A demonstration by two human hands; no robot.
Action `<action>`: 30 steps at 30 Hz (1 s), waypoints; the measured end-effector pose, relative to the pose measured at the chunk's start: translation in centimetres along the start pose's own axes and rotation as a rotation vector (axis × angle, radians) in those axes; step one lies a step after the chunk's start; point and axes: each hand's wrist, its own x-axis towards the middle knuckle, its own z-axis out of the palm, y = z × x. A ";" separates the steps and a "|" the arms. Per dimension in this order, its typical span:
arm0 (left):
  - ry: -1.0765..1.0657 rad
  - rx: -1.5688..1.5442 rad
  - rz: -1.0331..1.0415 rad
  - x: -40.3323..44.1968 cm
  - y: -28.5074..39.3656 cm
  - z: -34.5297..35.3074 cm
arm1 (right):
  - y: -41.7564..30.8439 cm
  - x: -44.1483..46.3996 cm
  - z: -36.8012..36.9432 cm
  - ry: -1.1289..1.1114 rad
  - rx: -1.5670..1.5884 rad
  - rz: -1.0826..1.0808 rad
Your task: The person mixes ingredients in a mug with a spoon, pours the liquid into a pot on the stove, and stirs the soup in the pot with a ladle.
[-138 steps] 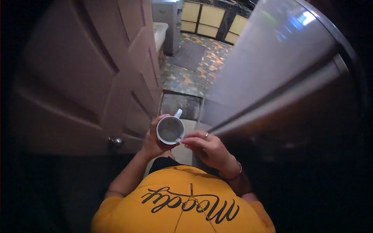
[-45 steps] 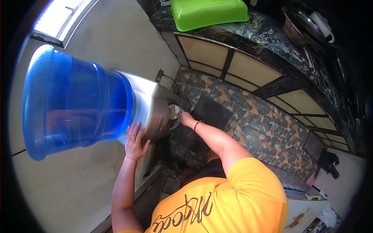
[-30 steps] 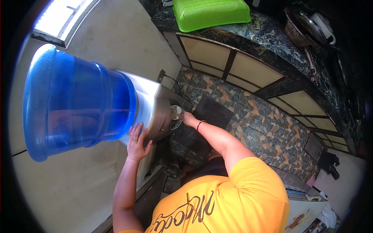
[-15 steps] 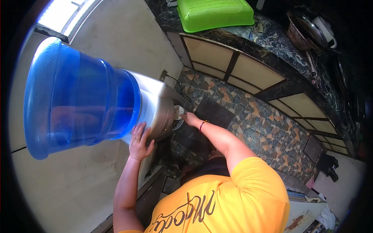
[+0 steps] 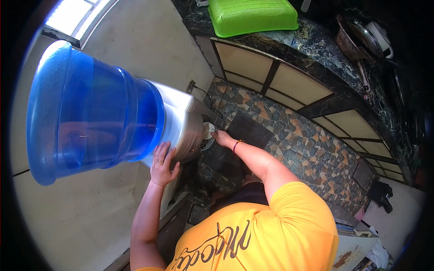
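A blue water bottle [image 5: 97,113] stands upside down on a white and silver water dispenser [image 5: 186,128]. My left hand [image 5: 162,166] rests on the dispenser's top edge beside the bottle's lower end, fingers stretched out and holding nothing. Low at the dispenser's front, my right hand [image 5: 222,137] is closed on the near side of a white cup [image 5: 208,129]. The cup sits in the recess above the round drip tray [image 5: 207,144]. My fingertips are partly hidden, and I cannot tell how full the cup is.
A green plastic basket [image 5: 253,17] lies upside down on the dark marble counter [image 5: 312,43]. Pans [image 5: 355,43] stand at the counter's right. Below are cabinet doors [image 5: 294,83]. A dark mat [image 5: 248,128] lies on the stone-patterned floor [image 5: 298,144].
The view has shifted very slightly. Both hands and the cup keep their places at the dispenser.
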 end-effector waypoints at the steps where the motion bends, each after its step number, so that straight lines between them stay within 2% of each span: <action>1: 0.000 0.000 0.001 0.0 0.0 0.0 | 0.0 0.0 0.0 -0.010 0.000 0.009; 20: 0.003 -0.027 0.000 0.1 0.1 -0.2 | 0.0 -0.6 -0.9 0.002 -0.002 -0.058; 30: 0.018 0.000 0.007 0.0 0.1 -0.1 | 4.0 -4.7 -3.0 0.000 -0.138 -0.098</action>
